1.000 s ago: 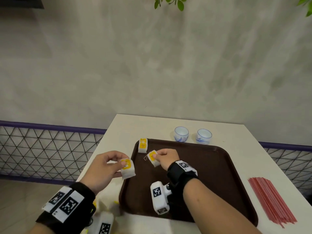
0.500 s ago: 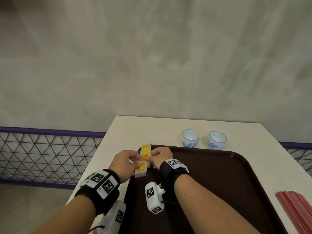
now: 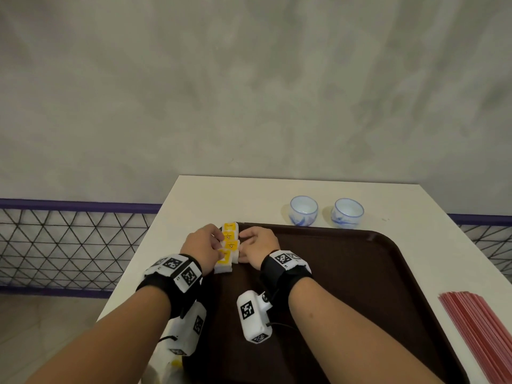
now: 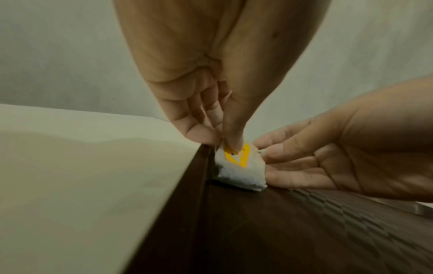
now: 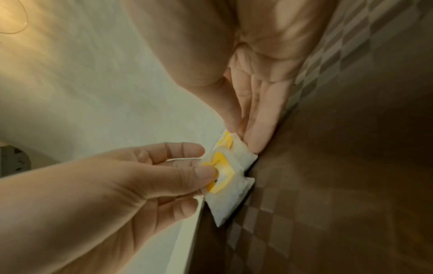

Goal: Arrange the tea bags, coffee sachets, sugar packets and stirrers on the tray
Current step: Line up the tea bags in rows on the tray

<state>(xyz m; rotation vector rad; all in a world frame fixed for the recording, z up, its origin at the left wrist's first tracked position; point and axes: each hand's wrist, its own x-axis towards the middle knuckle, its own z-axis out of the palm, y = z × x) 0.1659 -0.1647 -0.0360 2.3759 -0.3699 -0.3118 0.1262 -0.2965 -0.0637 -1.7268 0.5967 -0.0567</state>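
Note:
Several white tea bags (image 3: 229, 246) with yellow tags lie in an overlapping row at the far left corner of the dark brown tray (image 3: 346, 286). My left hand (image 3: 219, 252) pinches the nearest tea bag (image 4: 239, 170) between thumb and forefinger, with the thumb on its yellow tag. My right hand (image 3: 242, 246) stands on the tray beside the row, and its straight fingers (image 5: 260, 129) touch the row's right side. In the right wrist view the tea bags (image 5: 225, 187) lean against the tray's left rim. Red stirrers (image 3: 482, 336) lie on the table right of the tray.
Two small blue-and-white cups (image 3: 303, 214) (image 3: 347, 216) stand on the white table (image 3: 210, 200) behind the tray. A scrap of yellow and white (image 3: 175, 363) shows under my left wrist at the table's near left. A mesh railing (image 3: 69, 245) runs along the left.
Both hands have carried their tea bags to the tray's far left corner and brought them together with the one lying there, so they now form a row. The view has tilted.

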